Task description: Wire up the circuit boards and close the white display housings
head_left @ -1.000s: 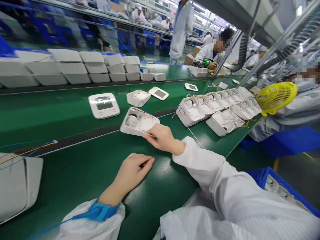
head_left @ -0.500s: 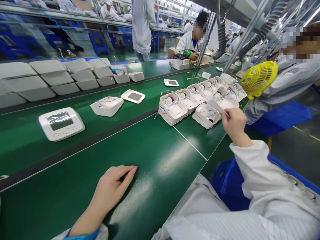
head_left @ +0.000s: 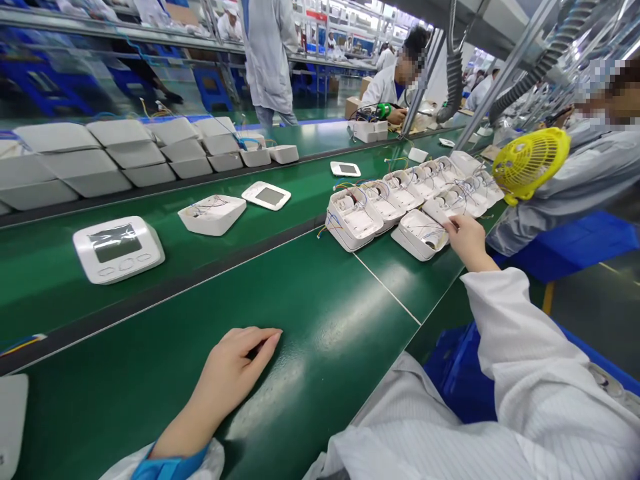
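Observation:
My left hand (head_left: 235, 373) rests on the green worktop (head_left: 320, 373), thumb and fingertips pressed together with nothing in them. At the right, my right hand (head_left: 469, 243) is closed on the near edge of a white plastic housing (head_left: 436, 212), which stands tilted among the others. Just left of that hand sits another open white housing (head_left: 419, 235) with wires and a round part inside. Behind them, rows of similar housings (head_left: 355, 220) hold small motors and thin coloured wires. My right fingertips are partly hidden.
A conveyor belt carries a blood pressure monitor (head_left: 118, 248), an open housing (head_left: 213, 215) and screen covers (head_left: 267, 195). Stacked white housings (head_left: 125, 150) line its far side. A yellow fan (head_left: 531, 163) stands at right near a co-worker. A white casing (head_left: 11, 423) shows at lower left.
My right hand and the tilted housing have lowered slightly. My left hand keeps its pinched pose. The view has shifted a little left, bringing a white casing into the lower left.

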The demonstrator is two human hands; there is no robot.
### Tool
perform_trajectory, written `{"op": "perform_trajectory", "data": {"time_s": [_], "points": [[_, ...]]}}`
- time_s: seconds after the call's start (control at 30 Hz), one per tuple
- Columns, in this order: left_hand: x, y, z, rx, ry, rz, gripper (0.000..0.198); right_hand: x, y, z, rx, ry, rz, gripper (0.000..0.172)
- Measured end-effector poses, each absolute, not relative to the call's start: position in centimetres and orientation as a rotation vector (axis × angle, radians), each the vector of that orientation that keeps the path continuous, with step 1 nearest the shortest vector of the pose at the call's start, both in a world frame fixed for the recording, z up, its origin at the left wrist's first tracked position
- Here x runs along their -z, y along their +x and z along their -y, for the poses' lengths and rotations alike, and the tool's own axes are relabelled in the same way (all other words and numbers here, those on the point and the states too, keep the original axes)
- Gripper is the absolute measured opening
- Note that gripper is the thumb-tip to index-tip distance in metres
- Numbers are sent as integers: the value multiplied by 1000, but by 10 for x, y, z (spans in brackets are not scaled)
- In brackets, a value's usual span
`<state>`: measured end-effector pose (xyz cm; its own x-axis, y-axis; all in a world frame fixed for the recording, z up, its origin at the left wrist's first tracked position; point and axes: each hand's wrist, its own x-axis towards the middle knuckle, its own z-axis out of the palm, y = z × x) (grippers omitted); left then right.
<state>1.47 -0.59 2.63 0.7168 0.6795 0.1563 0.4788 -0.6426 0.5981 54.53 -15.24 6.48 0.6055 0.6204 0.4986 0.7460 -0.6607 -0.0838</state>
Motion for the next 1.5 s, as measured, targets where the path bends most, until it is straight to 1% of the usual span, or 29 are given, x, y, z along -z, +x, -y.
{"op": "perform_trajectory", "data": {"time_s": [0.13,0.23,0.27,0.33,0.4,0.43,0.47,0.57,0.63,0.67,0.73,0.83,0.93,1.03,1.07,1.17,1.3,1.37,1.4,1.5], "points": [[-24,15,6,-524,2387,-837,34,-72,544,154,670,-2447,1107,29],[-25,17,7,-560,2361,-832,31,-84,521,149,789,-2226,1098,36],[-26,19,7,-586,2333,-852,31,-87,506,144,803,-2141,1127,37],[-28,20,7,-661,2226,-926,31,-89,463,127,768,-1979,1233,33],[-30,20,6,-756,2063,-1027,33,-84,408,100,637,-1822,1425,24],[-30,18,5,-798,1984,-1076,33,-79,378,84,529,-1747,1568,20],[-31,17,4,-834,1919,-1114,33,-71,348,65,348,-1586,1754,19],[-32,8,-2,-941,1802,-1167,31,-47,272,-4,-202,-1356,2037,24],[-31,3,-8,-1015,1753,-1189,29,-35,234,-58,-559,-1384,1958,34],[-31,0,-12,-1049,1727,-1204,29,-31,219,-85,-595,-1401,1928,38],[-30,-4,-18,-1104,1675,-1225,29,-26,191,-135,-607,-1424,1871,44],[-29,-7,-25,-1145,1622,-1230,28,-21,156,-188,-649,-1431,1824,50],[-27,-6,-27,-1181,1603,-1208,26,-17,137,-207,-655,-1424,1804,47],[-25,-7,-28,-1260,1583,-1201,23,-16,140,-197,-570,-1398,1741,32],[-24,-7,-29,-1294,1572,-1216,23,-16,144,-190,-530,-1381,1719,32],[-22,-11,-30,-1483,1529,-1288,23,-18,164,-157,-441,-1306,1716,42],[-15,-15,-32,-1767,1432,-1390,26,-15,198,-102,-437,-1191,1844,46],[-11,-12,-31,-1713,1540,-1398,26,-13,214,-83,-427,-1164,1889,43],[-10,-9,-30,-1606,1672,-1371,25,-13,221,-79,-410,-1169,1889,41],[-8,1,-25,-1120,2098,-1180,25,-14,232,-93,-336,-1227,1848,37]]}}
